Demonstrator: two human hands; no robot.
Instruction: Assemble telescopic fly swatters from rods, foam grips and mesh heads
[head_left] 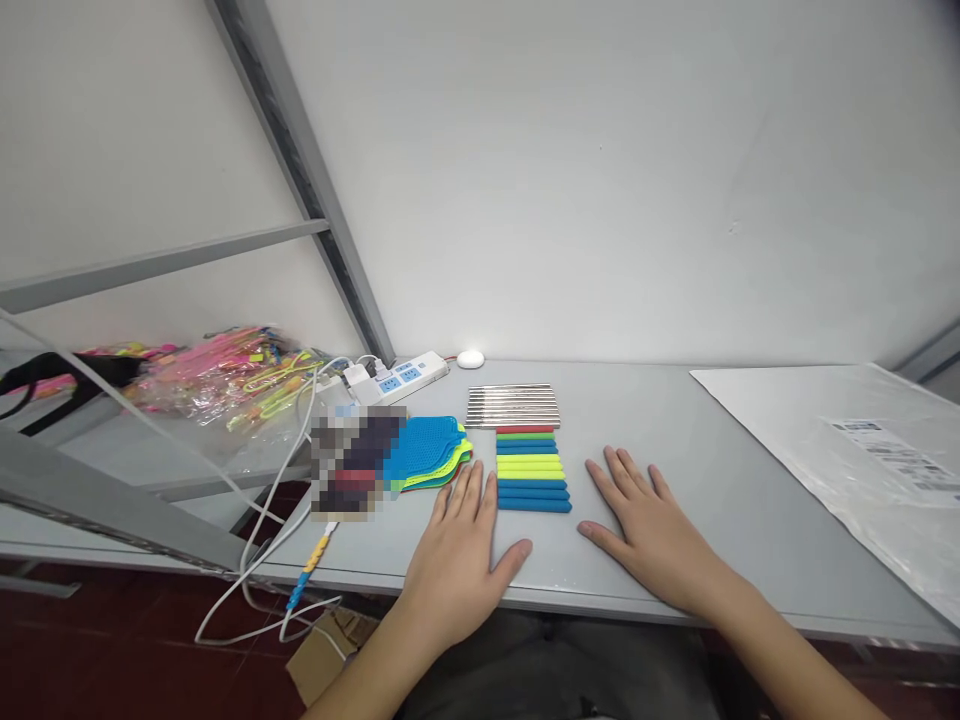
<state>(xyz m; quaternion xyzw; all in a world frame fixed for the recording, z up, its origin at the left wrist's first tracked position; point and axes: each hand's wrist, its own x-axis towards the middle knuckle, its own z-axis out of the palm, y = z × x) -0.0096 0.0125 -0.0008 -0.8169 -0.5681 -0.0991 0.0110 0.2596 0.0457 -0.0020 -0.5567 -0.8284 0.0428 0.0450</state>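
My left hand (461, 560) lies flat on the grey tabletop, palm down with fingers apart. Its fingertips are close to a stack of blue, yellow-green and orange mesh pieces (427, 450). My right hand (649, 530) also rests flat and spread, holding nothing. Between the two hands is a row of coloured tubes (531, 468), red, green, blue and yellow, laid side by side. Just behind them, several thin silver metal rods (514, 405) lie in a neat row.
A white power strip (409, 378) with plugs and a small white round device (470, 358) sit at the back. White cables (277, 500) hang over the front-left edge. Plastic-bagged colourful items (225, 375) lie beyond the metal post. At right is a white plastic sheet (840, 450).
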